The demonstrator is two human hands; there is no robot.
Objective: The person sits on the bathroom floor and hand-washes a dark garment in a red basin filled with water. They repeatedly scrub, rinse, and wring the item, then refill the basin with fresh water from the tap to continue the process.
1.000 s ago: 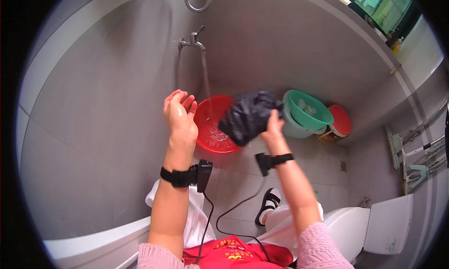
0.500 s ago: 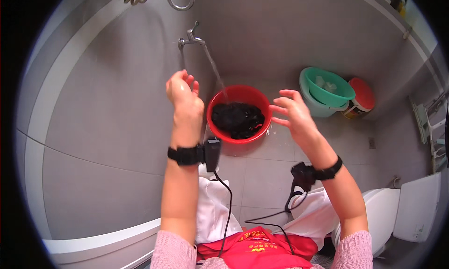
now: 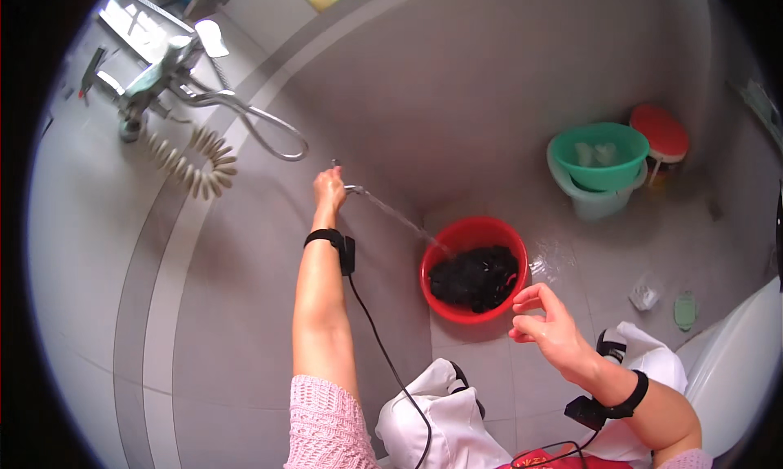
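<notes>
As the tiled floor (image 3: 481, 356) supports the red basin (image 3: 481, 231), dark cloth (image 3: 473, 280) lies inside it | right hand (image 3: 555, 329): half open, empty, near basin's rim | left hand (image 3: 329, 189): at the running tap (image 3: 353, 189), finger closure cannot be told

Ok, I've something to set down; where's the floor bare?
Floor is bare in front of the pale tub, between the splash and white crumpled item; also, narrowly, between the red basin and left shoe. Crowded: by the wall, with tub, green basin, red-lidded bucket.
</notes>
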